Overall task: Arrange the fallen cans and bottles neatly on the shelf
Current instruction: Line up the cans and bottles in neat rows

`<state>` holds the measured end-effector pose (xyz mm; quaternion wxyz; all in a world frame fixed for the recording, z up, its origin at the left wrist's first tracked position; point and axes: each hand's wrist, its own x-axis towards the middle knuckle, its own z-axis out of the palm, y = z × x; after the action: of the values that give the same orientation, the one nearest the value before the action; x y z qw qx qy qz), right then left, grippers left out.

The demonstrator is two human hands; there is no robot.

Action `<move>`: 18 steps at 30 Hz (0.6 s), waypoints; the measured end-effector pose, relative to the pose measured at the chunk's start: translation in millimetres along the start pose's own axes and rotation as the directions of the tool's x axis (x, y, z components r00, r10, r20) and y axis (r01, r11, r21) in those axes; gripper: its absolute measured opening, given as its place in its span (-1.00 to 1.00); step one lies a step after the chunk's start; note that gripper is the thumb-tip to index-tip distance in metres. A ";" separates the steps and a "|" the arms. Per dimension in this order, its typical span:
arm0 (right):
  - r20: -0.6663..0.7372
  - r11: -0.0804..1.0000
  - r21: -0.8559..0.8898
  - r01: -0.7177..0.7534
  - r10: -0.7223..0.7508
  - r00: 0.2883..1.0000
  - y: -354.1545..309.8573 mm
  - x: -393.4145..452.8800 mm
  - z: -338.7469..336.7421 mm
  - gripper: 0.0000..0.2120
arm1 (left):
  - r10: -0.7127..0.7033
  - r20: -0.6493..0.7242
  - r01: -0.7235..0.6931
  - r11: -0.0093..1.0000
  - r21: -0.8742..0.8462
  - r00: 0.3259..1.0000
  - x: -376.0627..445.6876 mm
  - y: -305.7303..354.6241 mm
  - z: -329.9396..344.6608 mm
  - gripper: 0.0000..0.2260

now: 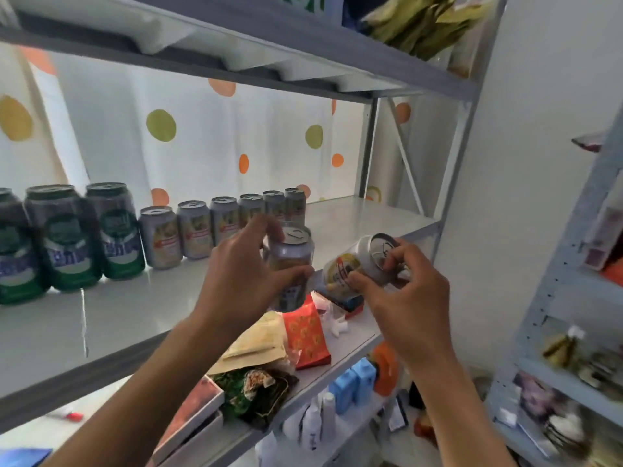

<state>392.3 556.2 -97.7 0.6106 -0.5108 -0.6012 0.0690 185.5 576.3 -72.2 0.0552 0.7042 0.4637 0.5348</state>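
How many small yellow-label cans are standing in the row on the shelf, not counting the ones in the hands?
6: they stand upright in one row along the back of the shelf, from the first can beside the green cans to the last can. More may be hidden.

No text can be read anywhere. The green cans [67, 237] carry blurred blue lettering, the silver cans [195, 229] have smeared red label bands, and the red packet [305, 335] shows only an indistinct gold pattern.

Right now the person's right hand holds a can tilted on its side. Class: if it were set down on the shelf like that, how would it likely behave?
The tilted can in the right hand is a smooth cylinder, so laid sideways it would probably roll on the glossy shelf. It looks rigid, likely keeping its shape under the fingers. Stood upright like the row of cans, it should stay put.
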 end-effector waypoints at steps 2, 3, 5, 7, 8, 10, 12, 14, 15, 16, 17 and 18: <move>0.006 1.000 0.018 -0.002 0.001 1.000 14.9 27.3 13.6 -0.64 | -0.030 -0.005 0.030 0.999 0.013 1.000 28.0 -8.7 16.4 -0.53; 0.009 1.000 0.025 0.008 -0.008 1.000 21.9 41.2 20.8 -0.64 | -0.047 -0.003 0.047 0.999 0.020 0.999 43.1 -13.8 23.4 -0.52; 0.016 0.999 0.038 0.027 -0.028 0.999 36.7 70.9 36.7 -0.64 | -0.072 0.013 0.072 0.997 0.038 0.997 74.4 -24.4 36.2 -0.51; 0.021 0.998 0.051 0.049 -0.050 0.999 50.0 98.0 50.8 -0.64 | -0.094 0.028 0.093 0.995 0.023 0.995 103.0 -33.8 45.6 -0.53; 0.026 0.997 0.048 0.068 -0.069 0.997 56.6 111.3 56.7 -0.64 | -0.111 0.025 0.111 0.994 0.003 0.994 116.6 -38.9 50.0 -0.53; 0.036 0.993 0.046 0.104 -0.106 0.994 70.2 137.2 68.0 -0.65 | -0.149 0.010 0.149 0.988 -0.032 0.989 141.8 -48.4 59.3 -0.54; 0.024 0.990 0.051 0.135 -0.136 0.990 81.1 158.9 75.9 -0.65 | -0.173 -0.009 0.173 0.983 -0.059 0.985 163.4 -55.3 69.1 -0.55; -0.009 0.982 0.066 0.176 -0.176 0.984 94.1 177.1 82.4 -0.61 | -0.176 -0.039 0.174 0.984 -0.047 0.984 182.1 -59.8 78.9 -0.56; -0.022 0.979 0.081 0.185 -0.183 0.983 100.4 184.7 85.5 -0.58 | -0.173 -0.054 0.172 0.985 -0.028 0.983 189.8 -62.2 83.1 -0.57; -0.032 0.978 0.099 0.185 -0.183 0.983 106.9 191.1 88.2 -0.56 | -0.167 -0.064 0.167 0.986 -0.009 0.984 196.9 -64.9 86.8 -0.57; -0.039 0.977 0.120 0.176 -0.172 0.984 114.5 198.1 90.8 -0.56 | -0.164 -0.067 0.165 0.986 0.012 0.984 205.2 -67.1 92.2 -0.57; -0.046 0.975 0.137 0.173 -0.168 0.985 121.8 203.9 92.9 -0.58 | -0.166 -0.068 0.168 0.986 0.026 0.984 212.7 -68.8 97.4 -0.56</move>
<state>436.7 805.9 -71.2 0.6587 -0.4142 -0.6262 0.0497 222.6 807.4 -3.4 0.0736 0.6459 0.5308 0.5437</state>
